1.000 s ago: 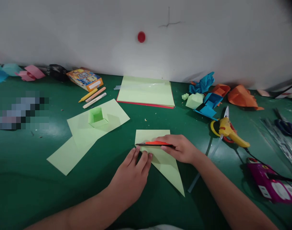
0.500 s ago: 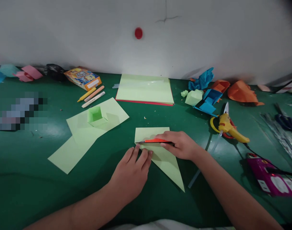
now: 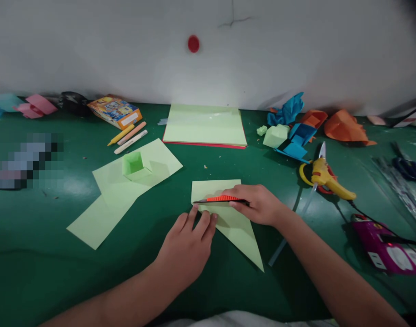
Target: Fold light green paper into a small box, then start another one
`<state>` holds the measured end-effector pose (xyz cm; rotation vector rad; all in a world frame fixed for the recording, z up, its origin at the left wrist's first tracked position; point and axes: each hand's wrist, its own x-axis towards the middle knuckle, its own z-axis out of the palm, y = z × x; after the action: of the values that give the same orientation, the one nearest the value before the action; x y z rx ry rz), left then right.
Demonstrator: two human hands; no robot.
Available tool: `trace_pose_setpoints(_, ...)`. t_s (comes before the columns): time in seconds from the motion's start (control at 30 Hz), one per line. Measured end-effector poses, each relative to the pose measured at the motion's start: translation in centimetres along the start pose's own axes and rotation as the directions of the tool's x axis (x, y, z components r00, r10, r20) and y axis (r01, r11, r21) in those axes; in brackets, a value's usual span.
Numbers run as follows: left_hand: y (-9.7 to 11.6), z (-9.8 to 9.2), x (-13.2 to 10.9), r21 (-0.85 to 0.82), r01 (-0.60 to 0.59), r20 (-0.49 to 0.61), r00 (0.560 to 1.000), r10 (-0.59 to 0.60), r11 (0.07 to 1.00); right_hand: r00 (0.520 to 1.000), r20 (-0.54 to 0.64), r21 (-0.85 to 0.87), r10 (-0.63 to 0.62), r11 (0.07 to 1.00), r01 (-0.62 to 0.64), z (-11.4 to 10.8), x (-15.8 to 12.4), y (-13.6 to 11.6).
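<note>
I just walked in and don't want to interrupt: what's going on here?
A person's right hand holds an orange-red cutter, its blade against a pale green sheet. The left hand touches the sheet near the blade's tip. To the left, a small green box sits on another sheet; to the right lies a yellow glue gun.

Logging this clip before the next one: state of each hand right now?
Left hand: open, gripping nothing, touching the pale green paper under the cutter.
Right hand: closed, holding the orange cutter.
</note>
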<state>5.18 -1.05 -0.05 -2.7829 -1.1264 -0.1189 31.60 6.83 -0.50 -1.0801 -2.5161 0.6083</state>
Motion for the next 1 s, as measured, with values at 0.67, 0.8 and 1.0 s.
trace_pose_setpoints(0.67, 0.26, -0.29, -0.11, -0.049, 0.119, -0.039, 0.992, -0.121, 0.992, 1.0, -0.008, 0.051, -0.004, 0.999, 0.005, -0.09, -0.13, -0.28)
trace_pose_setpoints(0.8, 0.27, 0.0, -0.02, -0.01, 0.077, -0.043, 0.996, -0.077, 0.997, 1.0, -0.004, 0.051, -0.007, 0.999, 0.007, -0.15, -0.09, -0.48)
trace_pose_setpoints(1.0, 0.01, 0.03, 0.11, 0.022, 0.018, -0.033, 0.999, -0.018, 1.0, 1.0, 0.013, 0.062, 0.014, 0.998, -0.015, 0.0, -0.06, -0.58)
